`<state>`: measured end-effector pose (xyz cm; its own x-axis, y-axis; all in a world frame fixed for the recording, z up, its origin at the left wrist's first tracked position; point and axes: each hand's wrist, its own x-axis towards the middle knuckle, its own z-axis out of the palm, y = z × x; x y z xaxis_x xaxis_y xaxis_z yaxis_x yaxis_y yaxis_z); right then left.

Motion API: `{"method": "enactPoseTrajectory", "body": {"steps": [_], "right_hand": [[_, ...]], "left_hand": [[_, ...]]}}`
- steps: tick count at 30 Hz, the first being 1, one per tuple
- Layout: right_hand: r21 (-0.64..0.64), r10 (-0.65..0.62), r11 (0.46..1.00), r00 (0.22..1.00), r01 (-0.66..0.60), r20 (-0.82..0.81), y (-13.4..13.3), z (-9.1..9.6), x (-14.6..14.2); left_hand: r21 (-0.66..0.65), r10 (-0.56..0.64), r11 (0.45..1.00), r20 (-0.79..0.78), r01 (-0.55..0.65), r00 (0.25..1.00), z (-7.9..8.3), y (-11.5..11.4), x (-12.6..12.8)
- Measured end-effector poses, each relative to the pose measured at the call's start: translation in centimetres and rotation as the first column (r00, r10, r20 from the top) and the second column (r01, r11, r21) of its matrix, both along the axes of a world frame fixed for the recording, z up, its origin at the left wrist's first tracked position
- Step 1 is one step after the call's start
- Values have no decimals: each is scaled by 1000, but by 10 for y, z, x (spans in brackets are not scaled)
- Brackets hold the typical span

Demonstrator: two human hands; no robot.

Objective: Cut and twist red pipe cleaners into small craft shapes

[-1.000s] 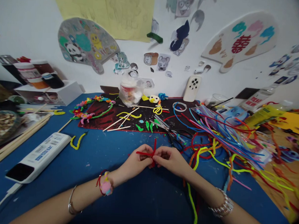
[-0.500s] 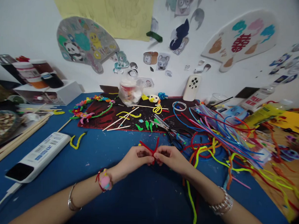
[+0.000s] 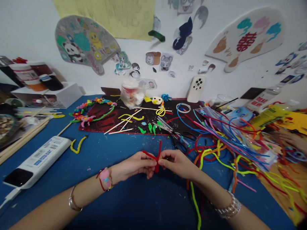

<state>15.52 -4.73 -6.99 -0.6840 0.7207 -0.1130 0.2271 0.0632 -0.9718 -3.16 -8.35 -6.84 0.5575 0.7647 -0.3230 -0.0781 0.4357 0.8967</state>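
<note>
Both my hands meet over the blue table [image 3: 130,208] near its front middle. My left hand [image 3: 135,164] and my right hand [image 3: 175,162] each pinch a short red pipe cleaner [image 3: 156,157] between fingertips. Its two ends stick up in a crossed V between the hands, and a short end hangs down below. A pink charm bracelet sits on my left wrist, a beaded bracelet on my right. Black-handled scissors [image 3: 179,142] lie just beyond my right hand.
A heap of coloured pipe cleaners [image 3: 233,144] spreads over the right side. A white power strip [image 3: 38,159] lies at left, wooden sticks [image 3: 19,140] beyond it. A dark mat [image 3: 98,121] holds a flower garland, sticks and green bits. Another person's hand [image 3: 295,141] shows at far right.
The red pipe cleaner's left end swung from lying flat to pointing up, forming a V. My hands stayed together in place. The other person's hand came into view at the right.
</note>
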Motion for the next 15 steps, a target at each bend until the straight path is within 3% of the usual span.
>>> {"method": "enactPoseTrajectory", "body": {"steps": [3,5,7,11,15], "right_hand": [[15,-38,999,999,37,31,0,-1,0],[15,-75,997,996,74,40,1,-2,-2],[19,-108,994,994,108,34,0,-3,-3],[-18,-140,990,990,140,-5,-1,-6,-7],[-74,-141,988,989,138,-38,-2,-8,-8]], "left_hand": [[237,113,968,-134,-78,985,-5,0,3],[450,270,882,-231,-143,935,-8,-1,4],[597,379,791,-310,-131,872,-9,-3,5],[695,433,718,-391,-48,813,-7,-6,5],[678,406,733,-370,-56,835,-5,-7,6]]}}
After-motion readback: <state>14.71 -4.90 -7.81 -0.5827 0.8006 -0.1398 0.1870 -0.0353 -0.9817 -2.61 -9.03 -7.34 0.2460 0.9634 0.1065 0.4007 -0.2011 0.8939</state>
